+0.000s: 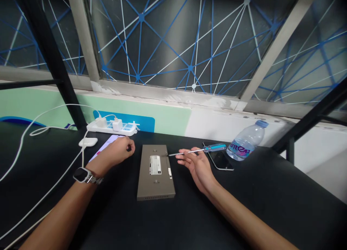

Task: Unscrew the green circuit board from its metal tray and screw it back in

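Note:
A flat grey-brown metal box (146, 185) lies on the black table, a white label (155, 165) on its upper face. To its right, my right hand (199, 166) holds a screwdriver (215, 148) with a clear blue handle; the shaft rests across the fingers. The screwdriver's tip points left and meets the box's upper right edge, near a small slot. Left of the box, my left hand (123, 149) is closed with its fingers curled in; whatever may be inside them is hidden. A watch sits on my left wrist.
A white power strip (112, 127) with plugged chargers and trailing cables stands at the back left. Beside it are a white case (88, 142) and a lit phone (104, 147). At right, a dark phone (222, 161) lies by a water bottle (246, 141). Black frame posts rise on both sides.

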A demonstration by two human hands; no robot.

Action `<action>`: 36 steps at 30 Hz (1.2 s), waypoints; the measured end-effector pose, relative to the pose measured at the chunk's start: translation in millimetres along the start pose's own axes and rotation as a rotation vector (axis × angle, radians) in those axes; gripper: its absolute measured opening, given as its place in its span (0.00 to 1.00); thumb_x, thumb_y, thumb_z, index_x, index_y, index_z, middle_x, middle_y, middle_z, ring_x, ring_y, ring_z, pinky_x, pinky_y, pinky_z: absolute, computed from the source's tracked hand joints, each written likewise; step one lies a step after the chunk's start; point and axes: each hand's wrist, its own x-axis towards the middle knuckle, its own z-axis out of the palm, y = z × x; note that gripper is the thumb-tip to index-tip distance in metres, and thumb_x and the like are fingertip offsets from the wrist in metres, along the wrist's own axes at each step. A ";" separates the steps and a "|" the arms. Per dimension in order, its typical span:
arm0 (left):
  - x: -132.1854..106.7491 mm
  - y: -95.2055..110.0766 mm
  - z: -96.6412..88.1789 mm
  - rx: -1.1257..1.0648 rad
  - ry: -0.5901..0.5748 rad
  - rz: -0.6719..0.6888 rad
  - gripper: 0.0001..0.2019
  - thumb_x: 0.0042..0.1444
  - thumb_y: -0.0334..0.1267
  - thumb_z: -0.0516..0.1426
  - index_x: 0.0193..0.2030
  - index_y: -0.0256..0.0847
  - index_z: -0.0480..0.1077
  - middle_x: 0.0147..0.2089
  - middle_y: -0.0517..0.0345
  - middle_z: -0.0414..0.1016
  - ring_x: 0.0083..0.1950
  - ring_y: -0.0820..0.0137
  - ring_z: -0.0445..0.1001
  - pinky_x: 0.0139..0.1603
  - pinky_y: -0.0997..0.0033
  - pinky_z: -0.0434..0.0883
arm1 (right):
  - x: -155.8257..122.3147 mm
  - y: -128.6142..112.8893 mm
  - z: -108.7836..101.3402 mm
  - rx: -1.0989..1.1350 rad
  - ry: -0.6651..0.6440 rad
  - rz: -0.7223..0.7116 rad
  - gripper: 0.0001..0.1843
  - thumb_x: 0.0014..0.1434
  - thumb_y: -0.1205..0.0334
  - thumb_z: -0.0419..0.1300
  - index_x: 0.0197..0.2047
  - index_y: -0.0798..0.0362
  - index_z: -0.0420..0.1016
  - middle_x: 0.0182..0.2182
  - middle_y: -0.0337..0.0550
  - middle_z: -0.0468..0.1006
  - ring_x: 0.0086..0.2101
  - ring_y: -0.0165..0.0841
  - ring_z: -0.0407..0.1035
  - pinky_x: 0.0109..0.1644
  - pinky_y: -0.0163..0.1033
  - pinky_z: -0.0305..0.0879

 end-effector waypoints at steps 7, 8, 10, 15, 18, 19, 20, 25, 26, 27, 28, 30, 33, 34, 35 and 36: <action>0.0 -16.3 1.8 -0.055 -0.020 -0.008 0.08 0.46 0.33 0.54 0.27 0.43 0.76 0.30 0.55 0.78 0.33 0.64 0.74 0.35 0.68 0.66 | -1.4 -0.4 -0.4 -0.022 -0.011 0.013 0.25 0.49 0.65 0.70 0.39 0.48 0.56 0.34 0.41 0.82 0.33 0.37 0.79 0.36 0.41 0.73; -0.2 -12.3 0.9 -0.067 0.006 0.007 0.08 0.48 0.35 0.54 0.29 0.43 0.76 0.32 0.54 0.78 0.35 0.63 0.75 0.37 0.66 0.68 | -1.1 -1.5 -0.4 -0.031 -0.018 0.008 0.24 0.49 0.64 0.70 0.39 0.48 0.56 0.34 0.41 0.82 0.33 0.37 0.79 0.36 0.40 0.73; -0.9 2.0 2.7 -0.111 0.082 0.060 0.12 0.54 0.39 0.54 0.39 0.42 0.77 0.43 0.50 0.78 0.44 0.59 0.76 0.47 0.61 0.71 | 0.1 -5.0 -0.3 -0.070 -0.043 -0.011 0.24 0.50 0.61 0.70 0.39 0.48 0.56 0.36 0.43 0.83 0.34 0.38 0.79 0.36 0.40 0.73; -5.1 54.2 36.3 -0.194 0.084 0.137 0.25 0.65 0.47 0.46 0.65 0.39 0.60 0.70 0.43 0.56 0.72 0.55 0.52 0.69 0.47 0.54 | 6.8 -17.4 -2.7 -0.302 -0.122 -0.083 0.21 0.55 0.51 0.66 0.41 0.49 0.57 0.32 0.44 0.82 0.25 0.34 0.77 0.27 0.37 0.70; -6.4 73.7 59.1 -0.181 0.051 0.173 0.22 0.67 0.44 0.45 0.65 0.44 0.58 0.71 0.48 0.55 0.74 0.56 0.45 0.72 0.41 0.40 | 11.4 -21.9 -9.0 -0.539 -0.146 -0.096 0.18 0.59 0.47 0.60 0.39 0.48 0.57 0.18 0.32 0.74 0.14 0.30 0.66 0.17 0.32 0.58; -6.3 77.1 63.8 -0.210 0.064 0.169 0.21 0.67 0.43 0.45 0.64 0.45 0.59 0.71 0.49 0.55 0.74 0.57 0.45 0.73 0.42 0.40 | 12.8 -22.5 -11.8 -0.643 -0.149 -0.101 0.17 0.60 0.47 0.58 0.37 0.48 0.56 0.15 0.28 0.68 0.12 0.28 0.61 0.16 0.31 0.52; -6.0 79.3 66.7 -0.240 0.083 0.164 0.20 0.67 0.41 0.45 0.64 0.45 0.59 0.71 0.50 0.55 0.74 0.58 0.46 0.73 0.42 0.40 | 14.0 -22.8 -14.7 -0.756 -0.152 -0.110 0.15 0.61 0.47 0.56 0.36 0.47 0.56 0.12 0.25 0.63 0.11 0.27 0.56 0.15 0.30 0.47; -5.0 82.7 68.0 -0.372 0.158 0.110 0.20 0.66 0.39 0.44 0.63 0.44 0.57 0.73 0.48 0.50 0.75 0.60 0.41 0.72 0.47 0.48 | 15.5 -22.7 -25.0 -1.440 -0.133 -0.127 0.09 0.62 0.55 0.53 0.33 0.49 0.59 0.15 0.30 0.61 0.17 0.28 0.57 0.23 0.34 0.46; -5.2 82.6 67.9 -0.377 0.166 0.085 0.20 0.66 0.40 0.44 0.64 0.43 0.56 0.73 0.47 0.48 0.76 0.59 0.40 0.72 0.47 0.49 | 14.7 -23.0 -25.4 -1.574 -0.118 -0.114 0.08 0.61 0.56 0.53 0.33 0.49 0.60 0.17 0.34 0.65 0.19 0.30 0.60 0.24 0.35 0.47; -5.5 82.3 68.1 -0.373 0.170 0.052 0.21 0.66 0.41 0.44 0.65 0.42 0.55 0.74 0.46 0.46 0.76 0.58 0.39 0.72 0.46 0.48 | 13.7 -23.6 -25.3 -1.691 -0.104 -0.095 0.07 0.61 0.57 0.53 0.33 0.49 0.61 0.20 0.37 0.69 0.22 0.32 0.64 0.26 0.36 0.49; -5.8 81.4 68.4 -0.363 0.172 0.016 0.23 0.67 0.43 0.44 0.66 0.41 0.53 0.74 0.43 0.45 0.76 0.56 0.38 0.72 0.45 0.47 | 12.5 -24.3 -24.9 -1.784 -0.098 -0.075 0.07 0.61 0.57 0.53 0.34 0.50 0.62 0.23 0.41 0.72 0.24 0.35 0.67 0.27 0.37 0.50; -6.3 78.2 69.5 -0.336 0.168 -0.048 0.27 0.67 0.47 0.44 0.68 0.37 0.51 0.75 0.38 0.41 0.75 0.52 0.37 0.72 0.42 0.44 | 10.2 -26.2 -23.9 -1.896 -0.109 -0.036 0.07 0.61 0.57 0.52 0.35 0.51 0.64 0.28 0.46 0.75 0.30 0.40 0.72 0.30 0.39 0.53; -6.2 70.5 72.2 -0.330 0.169 -0.098 0.31 0.66 0.51 0.44 0.70 0.34 0.49 0.75 0.35 0.40 0.75 0.49 0.36 0.72 0.40 0.40 | 8.4 -29.1 -23.4 -1.948 -0.139 -0.015 0.08 0.62 0.57 0.50 0.37 0.52 0.66 0.30 0.50 0.76 0.32 0.45 0.74 0.33 0.43 0.58; -5.9 68.0 73.6 -0.345 0.173 -0.101 0.32 0.65 0.52 0.45 0.70 0.35 0.49 0.75 0.35 0.40 0.75 0.49 0.36 0.71 0.40 0.39 | 8.2 -29.7 -23.5 -1.952 -0.139 -0.017 0.09 0.63 0.57 0.50 0.38 0.52 0.67 0.30 0.51 0.76 0.32 0.45 0.73 0.34 0.44 0.59; -5.5 66.0 75.3 -0.368 0.175 -0.098 0.33 0.65 0.53 0.45 0.71 0.36 0.48 0.75 0.36 0.41 0.75 0.49 0.36 0.71 0.40 0.38 | 8.0 -30.0 -23.4 -1.956 -0.130 -0.038 0.10 0.63 0.56 0.51 0.39 0.53 0.67 0.30 0.52 0.76 0.32 0.46 0.73 0.34 0.45 0.60; -5.2 64.8 77.1 -0.397 0.173 -0.093 0.33 0.65 0.54 0.45 0.71 0.37 0.48 0.75 0.36 0.41 0.75 0.49 0.36 0.71 0.39 0.38 | 7.5 -29.8 -23.0 -1.959 -0.120 -0.091 0.12 0.62 0.54 0.52 0.41 0.53 0.68 0.31 0.53 0.76 0.33 0.46 0.72 0.36 0.47 0.61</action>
